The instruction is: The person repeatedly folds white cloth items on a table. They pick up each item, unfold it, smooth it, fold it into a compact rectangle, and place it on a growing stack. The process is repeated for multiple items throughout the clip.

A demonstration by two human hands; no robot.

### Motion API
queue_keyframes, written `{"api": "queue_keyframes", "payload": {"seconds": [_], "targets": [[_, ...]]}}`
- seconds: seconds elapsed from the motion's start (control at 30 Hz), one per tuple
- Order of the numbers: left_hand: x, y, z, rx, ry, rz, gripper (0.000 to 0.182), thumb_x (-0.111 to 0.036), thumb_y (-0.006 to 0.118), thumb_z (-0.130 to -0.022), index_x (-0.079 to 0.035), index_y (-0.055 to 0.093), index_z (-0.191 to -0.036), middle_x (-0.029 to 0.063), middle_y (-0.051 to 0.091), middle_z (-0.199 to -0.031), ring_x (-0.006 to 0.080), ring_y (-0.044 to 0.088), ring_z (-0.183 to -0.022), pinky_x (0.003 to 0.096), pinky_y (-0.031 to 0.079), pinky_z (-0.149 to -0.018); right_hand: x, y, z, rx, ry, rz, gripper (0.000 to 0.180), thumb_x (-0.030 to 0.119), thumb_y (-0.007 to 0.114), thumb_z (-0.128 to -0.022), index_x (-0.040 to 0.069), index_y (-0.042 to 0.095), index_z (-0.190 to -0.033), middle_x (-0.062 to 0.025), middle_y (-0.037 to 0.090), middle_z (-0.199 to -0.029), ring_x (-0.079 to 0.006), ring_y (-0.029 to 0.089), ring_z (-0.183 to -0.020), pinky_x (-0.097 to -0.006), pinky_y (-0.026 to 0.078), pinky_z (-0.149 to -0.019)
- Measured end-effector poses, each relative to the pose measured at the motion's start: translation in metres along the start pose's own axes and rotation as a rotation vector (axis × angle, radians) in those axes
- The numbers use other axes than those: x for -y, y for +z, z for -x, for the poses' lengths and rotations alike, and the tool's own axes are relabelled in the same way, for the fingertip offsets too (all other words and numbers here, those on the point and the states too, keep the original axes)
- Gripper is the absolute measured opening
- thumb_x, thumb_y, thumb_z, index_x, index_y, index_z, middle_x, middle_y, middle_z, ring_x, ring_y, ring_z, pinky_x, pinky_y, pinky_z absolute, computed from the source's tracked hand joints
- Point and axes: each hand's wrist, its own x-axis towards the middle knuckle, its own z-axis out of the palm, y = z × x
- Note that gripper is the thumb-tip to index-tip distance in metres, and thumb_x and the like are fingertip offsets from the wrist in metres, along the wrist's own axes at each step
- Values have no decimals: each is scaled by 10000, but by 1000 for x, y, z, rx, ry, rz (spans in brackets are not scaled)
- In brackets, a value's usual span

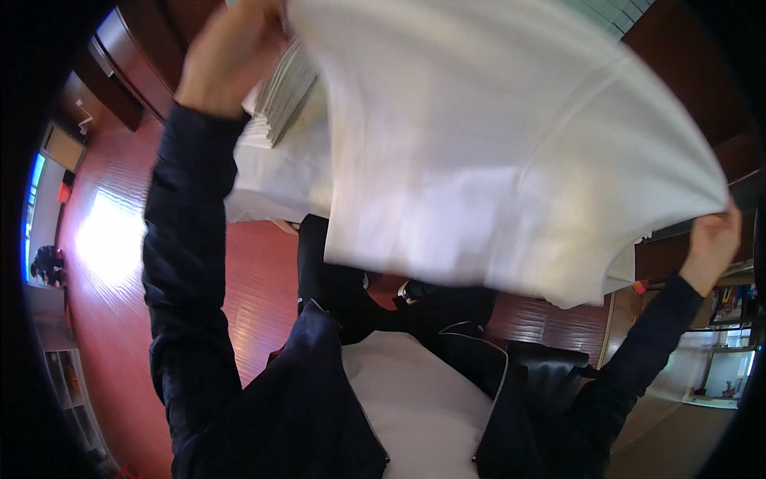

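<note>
A large white cloth garment (479, 155), blurred by motion, is stretched between my raised hands and spans the upper middle of the view. My left hand (230, 54) grips its upper left edge near the top of the picture. Far to the right, my right hand (715, 239) pinches the opposite corner. Behind the garment, on the left, a stack of folded white cloths (281, 96) lies on a surface with a pale cover (275, 173). The garment hides most of that surface.
Red-brown flooring (263, 287) shows on the left and between my legs. A black chair or stool (550, 365) is at my right side. A white shelf unit (75, 389) stands far left. Cluttered shelves (733, 305) are at the far right, and a dark-clothed person (49, 265) is far left.
</note>
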Motion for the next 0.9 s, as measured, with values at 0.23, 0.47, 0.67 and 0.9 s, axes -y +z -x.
{"api": "queue_keyframes", "payload": {"seconds": [0.23,0.47,0.67,0.9], "targets": [[-92,-13,-44,254,385,-255,363,-328,566,-1062,-71,616,-1314,23,692,-1126,128,664,-1011,288,532,-959,92,26,35,342,3,-237,248,65,594,-908,-62,600,-1121,-182,663,-1057,-217,662,-854,-257,566,-720],[47,-55,89,-64,-188,-579,220,-279,641,-1032,-86,665,-930,-66,539,-773,52,467,-692,217,391,-638,-54,-80,168,168,176,98,609,82,607,-907,17,457,-1493,-170,594,-1385,-253,596,-1253,-399,446,-1122],[118,-79,195,-60,-668,-347,163,-164,670,-1008,-52,667,-889,-85,539,-717,18,444,-659,209,346,-610,-153,-163,272,169,624,252,290,-19,599,-809,-63,726,-1066,-109,715,-1077,-174,623,-995,-285,447,-943],[119,-72,192,-118,-658,-292,156,-164,669,-1014,-38,666,-922,-73,598,-755,6,442,-667,196,347,-624,-160,-156,282,141,586,417,285,-36,677,-870,-45,721,-1152,-52,711,-1009,-99,594,-864,-219,442,-834]]}}
